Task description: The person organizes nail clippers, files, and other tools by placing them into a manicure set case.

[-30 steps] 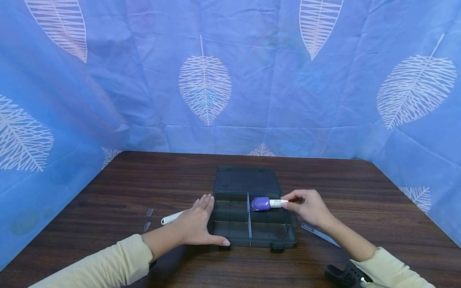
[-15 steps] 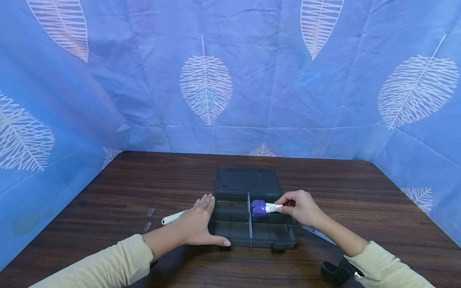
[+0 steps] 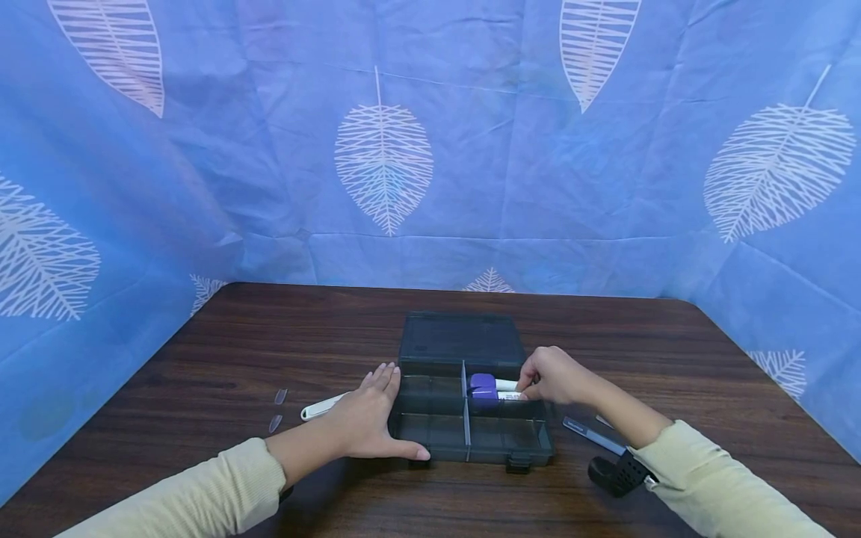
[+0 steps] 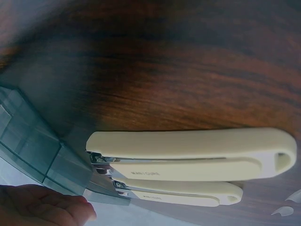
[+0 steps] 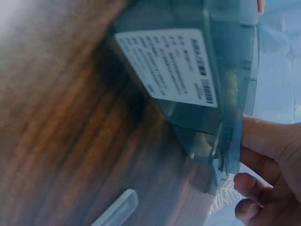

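Observation:
A dark translucent divided box (image 3: 440,454) stands with its lid (image 3: 463,338) laid back. Two purple nail polish bottles with white caps lie side by side in its back right compartment. My right hand (image 3: 554,376) reaches over the right wall, thumb and fingers at the cap of the nearer nail polish bottle (image 3: 483,394). The farther nail polish bottle (image 3: 481,379) lies just beyond it. My left hand (image 3: 370,418) rests along the box's left side, fingers straight and thumb spread to the front edge. In the right wrist view, the box wall hides my fingertips.
Two cream nail clippers (image 4: 188,153) lie left of the box, partly hidden by my left hand in the head view. Farther left are two clear nail tips (image 3: 279,409). A grey nail file (image 3: 592,435) lies to the right, near my right sleeve.
My right hand has lowered the nail polish bottle into the back right compartment, beside the other one, and moved slightly left. My left hand has stayed against the box.

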`<control>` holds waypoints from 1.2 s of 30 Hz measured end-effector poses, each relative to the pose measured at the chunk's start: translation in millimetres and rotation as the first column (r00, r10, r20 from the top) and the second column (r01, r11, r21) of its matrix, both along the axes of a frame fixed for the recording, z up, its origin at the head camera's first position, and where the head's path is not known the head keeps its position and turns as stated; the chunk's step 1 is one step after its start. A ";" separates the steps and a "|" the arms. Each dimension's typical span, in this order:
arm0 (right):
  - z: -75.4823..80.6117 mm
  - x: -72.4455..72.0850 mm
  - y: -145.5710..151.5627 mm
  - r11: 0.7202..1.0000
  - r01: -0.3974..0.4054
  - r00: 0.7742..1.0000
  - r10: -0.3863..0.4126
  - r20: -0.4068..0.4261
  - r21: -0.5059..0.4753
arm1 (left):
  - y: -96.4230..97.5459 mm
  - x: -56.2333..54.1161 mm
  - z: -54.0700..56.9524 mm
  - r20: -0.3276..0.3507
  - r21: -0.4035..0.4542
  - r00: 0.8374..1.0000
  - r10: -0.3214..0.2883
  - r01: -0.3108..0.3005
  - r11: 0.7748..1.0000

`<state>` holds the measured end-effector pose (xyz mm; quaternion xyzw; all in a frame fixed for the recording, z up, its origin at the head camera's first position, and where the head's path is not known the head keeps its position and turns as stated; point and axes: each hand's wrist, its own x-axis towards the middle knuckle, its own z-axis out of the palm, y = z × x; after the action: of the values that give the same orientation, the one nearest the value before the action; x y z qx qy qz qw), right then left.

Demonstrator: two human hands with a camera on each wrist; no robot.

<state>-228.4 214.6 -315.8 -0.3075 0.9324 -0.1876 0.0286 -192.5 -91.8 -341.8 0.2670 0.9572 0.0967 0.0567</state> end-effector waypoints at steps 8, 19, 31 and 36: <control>-0.3 -1.9 -2.7 0.998 0.032 0.998 -0.035 0.061 0.048 | 0.8 1.1 0.0 -0.003 -0.002 1.000 0.001 -0.001 1.000; -2.3 4.2 3.0 1.000 0.005 1.000 -0.004 0.012 -0.030 | 2.7 2.0 0.8 -0.012 -0.013 1.000 0.011 -0.011 1.000; 1.5 26.6 14.9 0.926 0.245 0.954 -0.283 -0.099 -0.286 | 1.9 0.9 0.3 -0.023 -0.017 1.000 0.001 -0.001 1.000; -9.4 43.8 22.4 0.889 0.278 0.901 -0.373 -0.222 -0.365 | 1.0 1.1 -0.8 -0.021 -0.009 1.000 0.007 -0.007 1.000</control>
<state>-184.6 237.1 -325.2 -0.1695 0.9214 -0.2940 -0.1895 -191.4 -90.8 -342.6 0.2645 0.9590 0.0898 0.0476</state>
